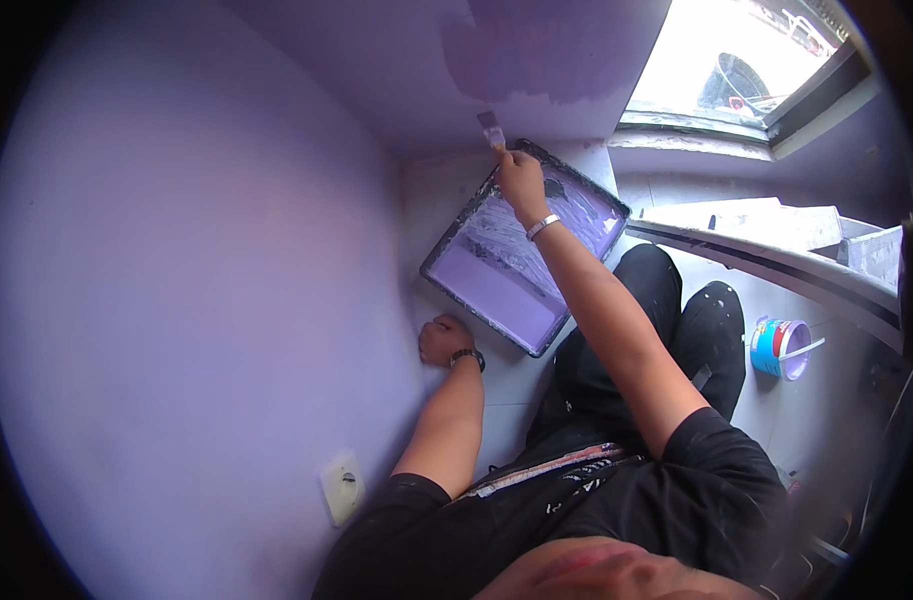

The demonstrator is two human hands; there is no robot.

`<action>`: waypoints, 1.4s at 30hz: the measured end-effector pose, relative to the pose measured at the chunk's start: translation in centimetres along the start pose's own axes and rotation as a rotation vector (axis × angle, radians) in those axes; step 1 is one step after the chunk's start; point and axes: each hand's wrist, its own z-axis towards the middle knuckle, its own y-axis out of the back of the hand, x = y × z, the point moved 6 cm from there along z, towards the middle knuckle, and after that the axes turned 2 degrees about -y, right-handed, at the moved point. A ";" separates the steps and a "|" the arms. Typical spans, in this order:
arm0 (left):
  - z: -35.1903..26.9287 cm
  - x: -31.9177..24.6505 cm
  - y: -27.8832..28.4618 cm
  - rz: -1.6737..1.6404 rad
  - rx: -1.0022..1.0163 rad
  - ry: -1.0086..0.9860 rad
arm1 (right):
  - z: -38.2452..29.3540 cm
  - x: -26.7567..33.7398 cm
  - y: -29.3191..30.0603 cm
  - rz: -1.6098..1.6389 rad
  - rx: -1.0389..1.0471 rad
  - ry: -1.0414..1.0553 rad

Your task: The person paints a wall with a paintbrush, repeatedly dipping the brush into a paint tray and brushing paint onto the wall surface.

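My right hand (521, 184) grips a flat paintbrush (492, 131) by its handle, above the far side of a black-rimmed paint tray (480, 310). The bristles point away from me, toward the lower part of the wall ahead. Lilac paint (494, 289) pools in the tray's near end, and streaks of it cover the slope. Curled into a fist, my left hand (445, 341) is low by the left wall, close to the tray's near-left edge. I see nothing in it. A darker purple patch of paint (524, 56) marks the wall ahead.
An electrical socket (342, 487) is on the left wall (201, 262). To the right, a paint can (779, 349) with a pale stick lies or stands on the tiled floor (786, 420). A long white panel (771, 262) slants beneath the window (711, 67).
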 end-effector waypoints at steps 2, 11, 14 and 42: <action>0.0 -0.1 -0.3 0.039 0.135 0.028 | 0.1 3.6 1.5 -0.100 -0.113 0.238; 0.1 1.1 -0.6 -0.013 -0.031 -0.008 | -2.3 17.7 4.8 0.221 -0.062 0.460; -0.3 0.2 -0.3 -0.009 -0.005 -0.017 | 0.7 10.4 4.6 -0.045 -0.122 0.397; -0.7 0.2 -0.6 -0.021 0.015 -0.009 | -1.0 -4.1 7.0 -0.168 0.020 0.109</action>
